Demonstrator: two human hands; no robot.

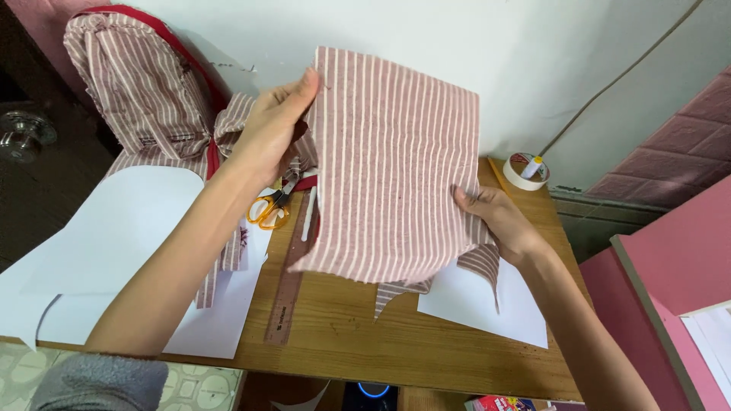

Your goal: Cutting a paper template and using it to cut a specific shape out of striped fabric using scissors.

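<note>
Gripping: the left hand [268, 129] pinched the top left corner of the striped cloth piece [392, 160], thumb in front and fingers folded behind, closed firmly on the fabric.
Right fingers: the right hand [499, 221] clasped the lower right edge of the same piece, thumb laid flat on the front, other fingers hidden behind it; closed on the cloth, not spread.
Why held so: two opposite corners taken up kept the piece stretched flat and lifted clear of the table, probably so its face and outline could be looked over.
Cloth position: it hung in the middle of the frame, above the wooden table [358, 342], its lower edge sagging slightly; a further striped flap [483, 262] drooped below the right hand, and whether it was joined to the piece I could not tell.
Below the cloth: a white paper sheet [487, 304] lay at lower right, a brown ruler [285, 293] ran along the table at centre, and orange-handled scissors [270, 209] sat just under the left wrist.
Left side: large white paper patterns [122, 228] covered the table's left part.
Farther out: a striped bag [133, 84] leaned at upper left; a tape roll [525, 171] rested at the table's far right corner.
</note>
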